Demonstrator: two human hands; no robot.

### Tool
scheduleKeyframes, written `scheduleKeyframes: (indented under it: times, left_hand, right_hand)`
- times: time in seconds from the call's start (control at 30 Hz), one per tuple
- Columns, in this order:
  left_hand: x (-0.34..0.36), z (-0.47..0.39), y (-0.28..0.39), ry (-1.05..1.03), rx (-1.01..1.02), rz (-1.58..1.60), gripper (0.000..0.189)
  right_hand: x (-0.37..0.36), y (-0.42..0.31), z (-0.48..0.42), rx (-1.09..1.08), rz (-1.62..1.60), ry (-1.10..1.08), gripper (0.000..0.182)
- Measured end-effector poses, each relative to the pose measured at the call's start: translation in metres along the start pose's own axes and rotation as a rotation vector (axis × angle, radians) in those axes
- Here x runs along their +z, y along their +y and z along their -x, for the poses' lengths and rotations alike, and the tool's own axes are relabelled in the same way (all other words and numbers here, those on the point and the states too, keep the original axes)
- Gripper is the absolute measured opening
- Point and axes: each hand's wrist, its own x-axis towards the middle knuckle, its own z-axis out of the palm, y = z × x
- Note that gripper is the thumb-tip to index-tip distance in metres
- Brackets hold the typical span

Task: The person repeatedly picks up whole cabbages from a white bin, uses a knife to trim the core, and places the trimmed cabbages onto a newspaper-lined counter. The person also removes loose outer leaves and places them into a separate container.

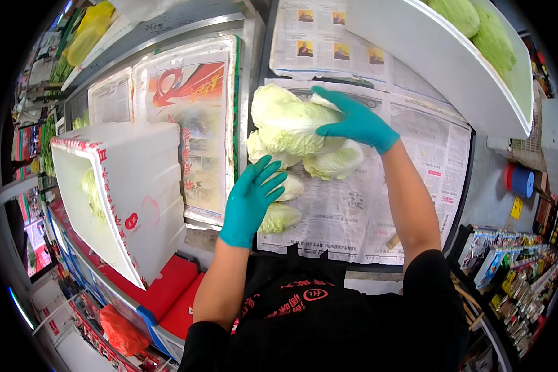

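Several napa cabbages lie in a cluster on newspaper sheets [325,209] in front of me. My right hand [355,118], in a teal glove, grips the end of a large napa cabbage [297,121] on top of the cluster, its thumb against the near side. My left hand [252,200], gloved the same way, has its fingers spread and holds nothing; it is beside the lower left cabbages, partly over one. Another napa cabbage [334,161] rests under and near my right wrist. Nearest my body lies a smaller napa cabbage [280,218].
A white foam box [144,172] with a cabbage inside stands tilted at the left. Another foam box [428,56] holding green cabbages is at the upper right. Paper-lined foam trays [204,135] lie left of the newspaper. Packaged goods [516,279] fill racks at the lower right.
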Motion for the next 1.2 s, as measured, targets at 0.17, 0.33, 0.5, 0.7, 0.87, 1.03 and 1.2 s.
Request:
scheduleKeyframes:
  times: [0.17, 0.33, 0.5, 0.7, 0.87, 1.03, 1.2]
  left_hand:
    - [-0.045, 0.079, 0.036, -0.033, 0.089, -0.064, 0.063]
    - [-0.101, 0.153, 0.059, 0.141, 0.234, -0.007, 0.066]
    - [-0.122, 0.185, 0.067, 0.132, 0.323, -0.068, 0.061]
    - [-0.062, 0.095, 0.059, 0.164, 0.317, -0.53, 0.05]
    - [-0.019, -0.064, 0.039, 0.234, 0.362, -1.078, 0.075]
    - [0.033, -0.087, 0.026, 0.414, 0.371, -1.352, 0.071]
    - [0.002, -0.095, -0.005, 0.402, 0.677, -0.951, 0.058]
  right_hand:
    - [-0.002, 0.023, 0.031, 0.124, -0.281, 0.374, 0.075]
    - [0.017, 0.003, 0.068, 0.089, 0.082, 0.424, 0.091]
    - [0.031, -0.026, 0.039, -0.084, 0.748, 0.228, 0.106]
    - [0.013, 0.02, 0.041, 0.26, -0.247, 0.526, 0.069]
    - [0.049, 0.034, 0.048, 0.349, -0.353, 0.654, 0.06]
    - [0.055, 0.026, 0.051, 0.389, -0.466, 0.604, 0.058]
    - [0.079, 0.019, 0.052, 0.218, -0.639, 0.713, 0.05]
